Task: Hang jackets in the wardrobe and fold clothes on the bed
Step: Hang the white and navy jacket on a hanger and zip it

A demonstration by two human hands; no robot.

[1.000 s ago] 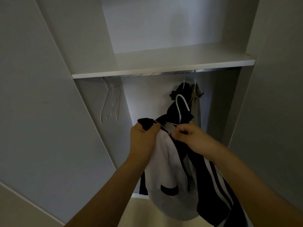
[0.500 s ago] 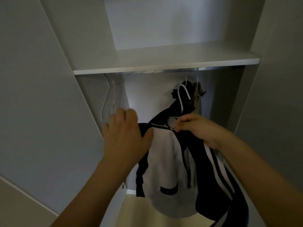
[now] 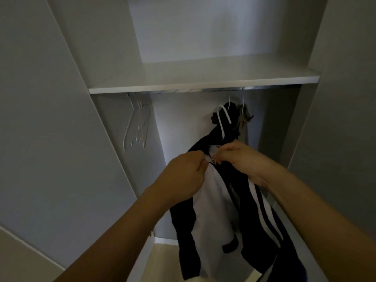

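While both hands work at collar, jacket [image 3: 227,216] hangs below them, black-and-white, in front of wardrobe opening. Left hand [image 3: 183,176] pinches one collar edge; right hand [image 3: 242,159] pinches other, near zip top. White hanger [image 3: 223,117] hook sticks up above collar, not yet on rail [image 3: 203,90]. Step, as judged: dressing jacket on hanger. Next move calls for lifting hook onto rail, beside hung garments [image 3: 242,119]; spare hangers [image 3: 136,127] far left.
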